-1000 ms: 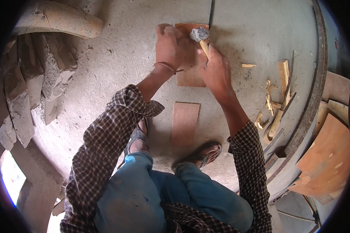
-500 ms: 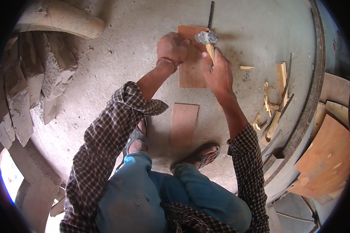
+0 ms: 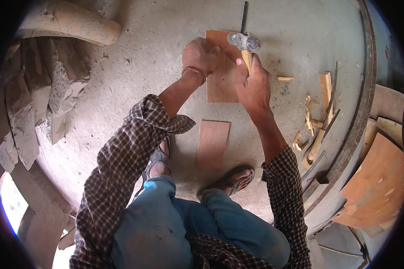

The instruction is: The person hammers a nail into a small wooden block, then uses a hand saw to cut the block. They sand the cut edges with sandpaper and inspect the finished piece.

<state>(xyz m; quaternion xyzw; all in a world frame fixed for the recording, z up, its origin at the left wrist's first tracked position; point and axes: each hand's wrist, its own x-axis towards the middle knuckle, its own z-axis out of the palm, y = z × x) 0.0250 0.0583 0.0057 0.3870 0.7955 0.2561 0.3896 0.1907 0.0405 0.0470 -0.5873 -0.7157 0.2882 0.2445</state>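
Note:
My right hand (image 3: pixel 255 85) is wrapped round the wooden handle of a hammer (image 3: pixel 244 41) with a worn grey metal head. The head hangs over the upper right part of a reddish-brown plywood board (image 3: pixel 221 89) on the floor. Closed fingers of my left hand (image 3: pixel 199 56) rest on the board's upper left part; what they hold, if anything, is hidden. A thin dark metal bar (image 3: pixel 244 17) sticks out past the board's far edge, its near end behind the hammer head. Between my feet and the board lies a smaller plywood piece (image 3: pixel 213 145).
To the right, wood offcuts and shavings (image 3: pixel 309 117) lie with narrow dark strips beside a curved metal edge (image 3: pixel 368 67). Beyond it lean thin wooden sheets (image 3: pixel 377 179). Rough slabs (image 3: pixel 27 98) stand at the left, below a thick log-like cylinder (image 3: pixel 72 21).
The hammer head has shifted slightly right and turned, and my right hand has moved a little with it. My left hand and the board stay nearly where they were.

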